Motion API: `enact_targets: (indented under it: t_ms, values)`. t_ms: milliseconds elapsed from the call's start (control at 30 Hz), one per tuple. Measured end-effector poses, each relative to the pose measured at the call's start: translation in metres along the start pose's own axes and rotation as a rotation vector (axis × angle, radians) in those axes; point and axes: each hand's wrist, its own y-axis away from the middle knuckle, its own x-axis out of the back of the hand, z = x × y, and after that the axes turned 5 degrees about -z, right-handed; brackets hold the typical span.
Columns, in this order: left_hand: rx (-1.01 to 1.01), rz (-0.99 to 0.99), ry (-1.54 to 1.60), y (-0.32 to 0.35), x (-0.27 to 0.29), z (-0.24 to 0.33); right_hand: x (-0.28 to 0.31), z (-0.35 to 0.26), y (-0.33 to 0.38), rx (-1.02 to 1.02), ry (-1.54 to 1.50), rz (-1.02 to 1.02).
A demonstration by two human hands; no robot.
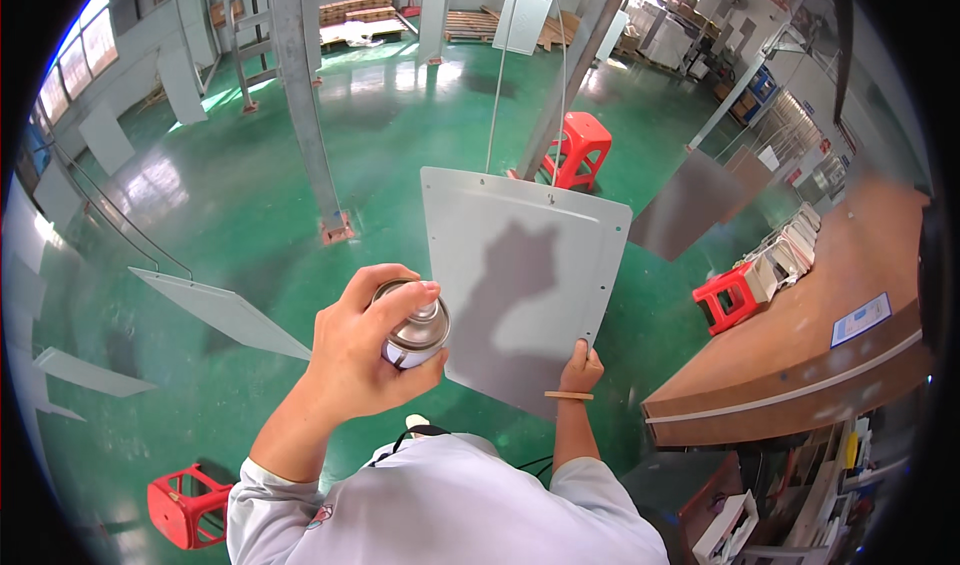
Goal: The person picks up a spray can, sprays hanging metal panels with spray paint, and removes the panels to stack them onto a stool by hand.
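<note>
My left hand is wrapped round a spray can, its forefinger resting on the nozzle at the top. Just beyond the can hangs a light grey metal panel with small holes along its edges, held up by two thin wire hooks. Across its face falls a dark shadow of a hand and can. My right hand grips the panel's lower right edge, the thumb on the front face and the other fingers hidden behind. A tan band circles the right wrist.
More grey panels hang at the left and far back. Steel posts stand on the green floor. Red stools stand behind the panel, lower left and right. A brown wooden table fills the right side.
</note>
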Motion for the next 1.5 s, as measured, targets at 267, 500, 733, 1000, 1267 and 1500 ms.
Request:
enact_targets:
  t_ms: [267,500,733,1000,1267,1500]
  values:
    - [-0.101,0.078,0.075,-0.001,-0.005,-0.008,0.003,0.006,-0.010,-0.038,0.058,-0.016]
    - [0.025,-0.001,0.142,0.033,-0.012,-0.022,-0.010,0.073,-0.018,-0.131,0.068,-0.033]
    - [0.198,-0.111,0.163,0.056,-0.033,-0.037,-0.038,0.104,-0.034,-0.176,-0.004,0.082]
    - [0.254,-0.210,0.268,0.045,-0.069,-0.050,-0.034,0.132,-0.068,-0.051,0.093,0.014]
    - [0.314,-0.293,0.255,0.042,-0.083,-0.064,-0.034,0.151,-0.085,-0.116,-0.011,0.018]
    - [0.355,-0.394,0.193,0.036,-0.091,-0.082,-0.035,0.175,-0.113,-0.178,0.110,-0.012]
